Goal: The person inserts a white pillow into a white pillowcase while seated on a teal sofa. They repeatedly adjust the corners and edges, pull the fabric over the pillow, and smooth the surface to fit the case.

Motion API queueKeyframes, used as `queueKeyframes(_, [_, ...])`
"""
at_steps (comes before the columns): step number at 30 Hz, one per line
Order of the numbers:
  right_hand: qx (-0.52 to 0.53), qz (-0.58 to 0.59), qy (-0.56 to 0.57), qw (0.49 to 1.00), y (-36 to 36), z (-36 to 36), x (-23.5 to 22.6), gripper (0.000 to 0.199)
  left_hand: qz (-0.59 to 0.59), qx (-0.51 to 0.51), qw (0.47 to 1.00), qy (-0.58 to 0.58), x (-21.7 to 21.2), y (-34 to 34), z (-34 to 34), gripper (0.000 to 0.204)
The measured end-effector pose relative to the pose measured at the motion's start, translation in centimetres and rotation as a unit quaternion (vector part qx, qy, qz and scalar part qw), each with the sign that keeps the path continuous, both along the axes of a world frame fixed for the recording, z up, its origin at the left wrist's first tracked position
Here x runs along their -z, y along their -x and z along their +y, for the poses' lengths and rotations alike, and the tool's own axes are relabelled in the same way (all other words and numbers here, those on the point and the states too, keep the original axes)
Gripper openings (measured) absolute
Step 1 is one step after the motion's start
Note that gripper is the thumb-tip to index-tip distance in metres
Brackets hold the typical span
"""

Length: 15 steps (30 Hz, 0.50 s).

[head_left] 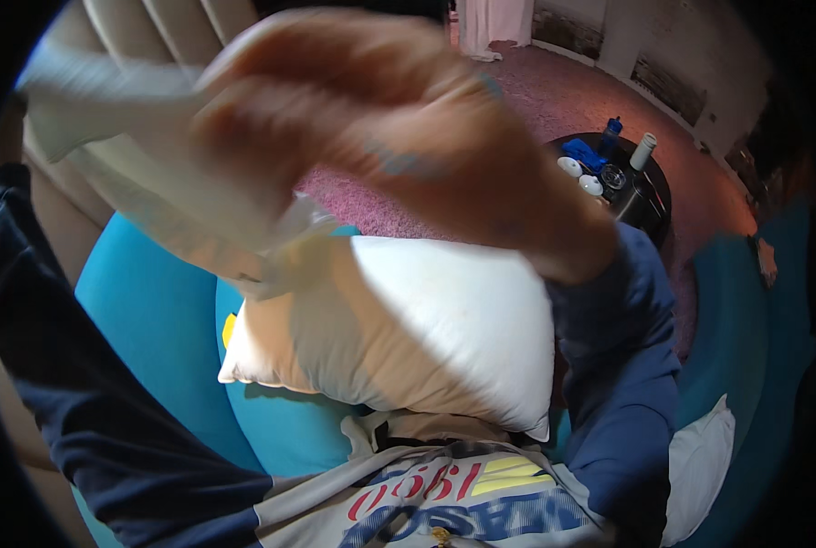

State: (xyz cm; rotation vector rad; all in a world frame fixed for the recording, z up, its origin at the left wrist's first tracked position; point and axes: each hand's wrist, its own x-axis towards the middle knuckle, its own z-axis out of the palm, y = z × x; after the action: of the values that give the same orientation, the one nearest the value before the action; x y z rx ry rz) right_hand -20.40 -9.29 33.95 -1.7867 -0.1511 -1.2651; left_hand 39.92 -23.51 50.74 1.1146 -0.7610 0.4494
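My right hand [371, 119] is raised close in front of me, blurred, its fingers closed on a thin pale sheet [125, 196], see-through in places. Whether the sheet is cloth or plastic I cannot make out. It hangs at the left and its lower end reaches down over a white pillow [463, 301]. At the far left edge, my left hand [9, 137] is beside the sheet's other end, its fingers mostly hidden. The pillow lies in front of my body on a teal seat [143, 292], partly in shadow.
A dark round table [650, 196] at the back right carries a blue bottle [611, 132], a white cylinder [643, 152] and small white round things. A second white pillow [705, 466] lies at the lower right. Pink carpet [540, 100] covers the floor; a beige padded surface [143, 32] is at upper left.
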Motion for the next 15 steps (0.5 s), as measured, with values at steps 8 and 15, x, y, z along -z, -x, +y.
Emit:
queueKeyframes(8, [-0.208, 0.0, -0.138, 0.968, 1.0, 5.0, 0.0, 0.023, -0.043, 0.045, 0.997, 0.035, -0.6, 8.2, -3.9, 0.021])
queueKeyframes(15, [0.004, 0.029, -0.365, 0.93, 14.9, 11.2, 11.1, 0.028, -0.085, 0.436, 0.885, -0.137, 11.3, 36.5, -14.7, 0.022])
